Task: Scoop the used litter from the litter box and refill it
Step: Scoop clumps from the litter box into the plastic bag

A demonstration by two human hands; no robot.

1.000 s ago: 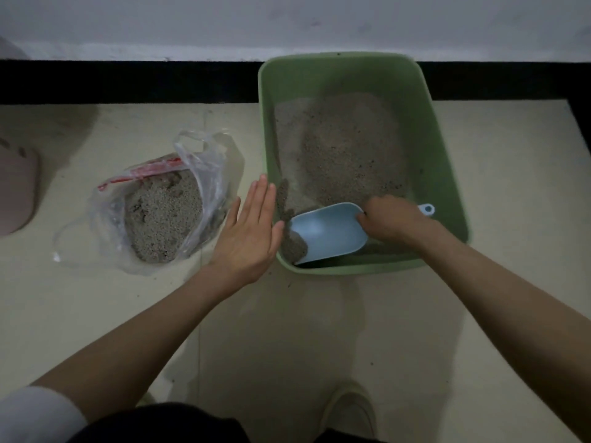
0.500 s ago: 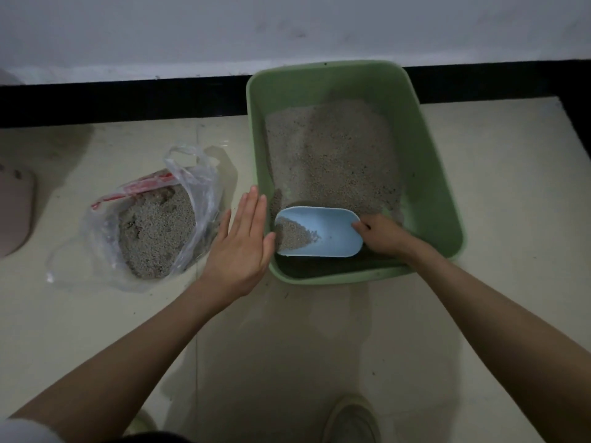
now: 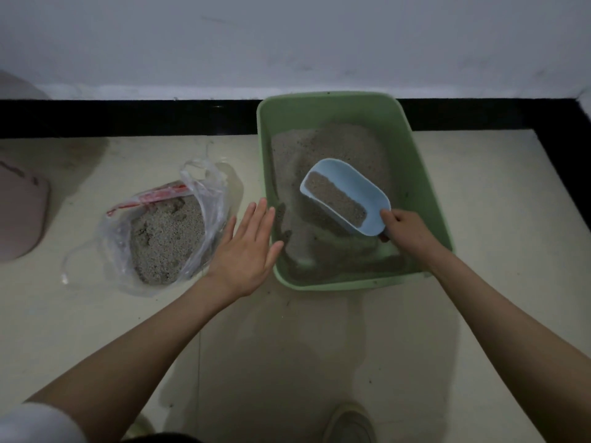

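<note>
Green litter box on floor against wall, grey litter heaped toward far end. Pale blue scoop tilted above litter, partly loaded. Clear plastic bag of litter lies open left of box.

The light is dim and grey. A pale wall fills the top of the view, scuffed in places. Along its foot runs a black skirting strip, which turns the corner at the far right. The floor is cream tile with a thin joint line and faint damp-looking patches. A dull pink rounded object sits at the left edge.
</note>
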